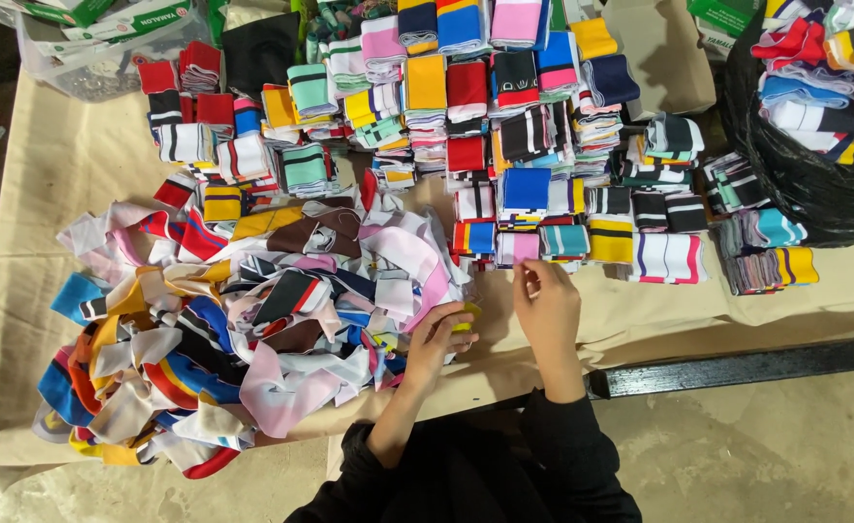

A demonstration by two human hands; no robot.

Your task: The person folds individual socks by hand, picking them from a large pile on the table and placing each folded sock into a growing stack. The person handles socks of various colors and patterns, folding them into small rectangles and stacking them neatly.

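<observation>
Desk [49, 174], cloth-covered, fills the frame. Upper centre to right: folded striped fabric stacks [504, 126], many already sorted. Lower left: loose fabric heap [243, 320], large, still unsorted; roughly half remains by the look. Black bag of fabric [814, 145], upper right. Left hand [436, 339], fingers clamped on a small yellow piece [467, 316] at centre. Right hand [546, 310], fingers pinched together just beside it; their contents cannot be told.

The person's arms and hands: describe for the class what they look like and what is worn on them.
Both arms wear black long sleeves, pushed back from the wrists so part of each forearm is bare. The left hand and right hand are bare, with no gloves. No rings, watch or bracelets can be made out.
</observation>
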